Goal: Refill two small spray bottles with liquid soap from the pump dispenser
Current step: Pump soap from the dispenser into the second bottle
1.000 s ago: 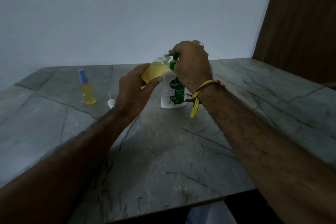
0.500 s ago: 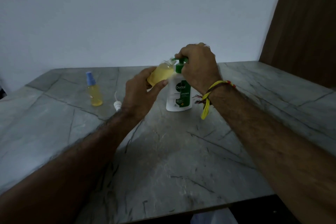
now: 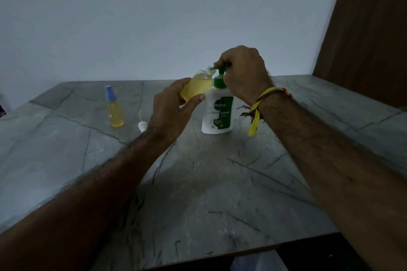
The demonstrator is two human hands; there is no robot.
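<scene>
A white and green pump dispenser [image 3: 218, 114] stands on the grey stone table [image 3: 198, 193]. My right hand [image 3: 242, 72] curls over its green pump head. My left hand [image 3: 169, 112] grips an uncapped small spray bottle [image 3: 196, 88] of yellow liquid, tilted with its open neck at the pump's nozzle. A second small spray bottle [image 3: 115, 111] with a blue cap stands upright to the left. A loose white spray cap with its tube [image 3: 142, 125] lies on the table by my left wrist.
A pale wall rises behind the table and a brown wooden panel [image 3: 370, 28] stands at the right. The table's front edge runs across the bottom of the view.
The view has shifted, so everything sits a little further right in the frame. Both hands keep the same hold on the bottle and the pump head.
</scene>
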